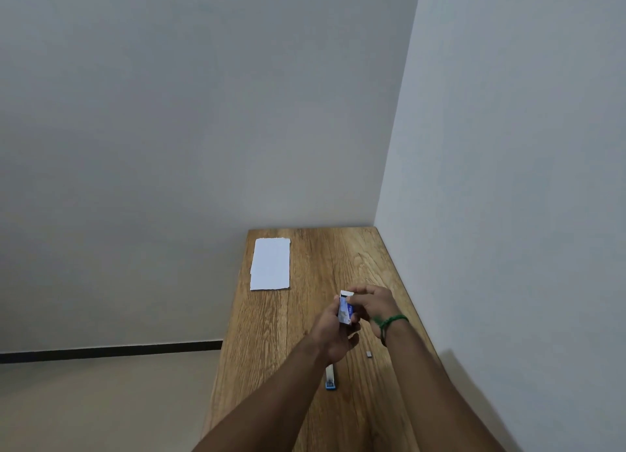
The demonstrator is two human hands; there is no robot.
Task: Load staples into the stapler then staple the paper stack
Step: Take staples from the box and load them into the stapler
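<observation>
Both my hands hold a small blue and white staple box (pixel 345 311) above the middle of the wooden table (pixel 305 316). My left hand (pixel 333 338) grips the box from below and the left. My right hand (pixel 374 304) pinches its top end, where the inner tray seems to stick out a little. The blue and silver stapler (pixel 330 378) lies on the table just under my left wrist, partly hidden by it. A small strip of staples (pixel 369 354) lies to the right of the stapler. The white paper stack (pixel 271 263) rests flat at the table's far left corner.
The table stands in a room corner, with a grey wall (pixel 508 180) along its right edge and another behind its far edge. Its left edge drops to the floor (pixel 101 400). A green band (pixel 391 321) circles my right wrist.
</observation>
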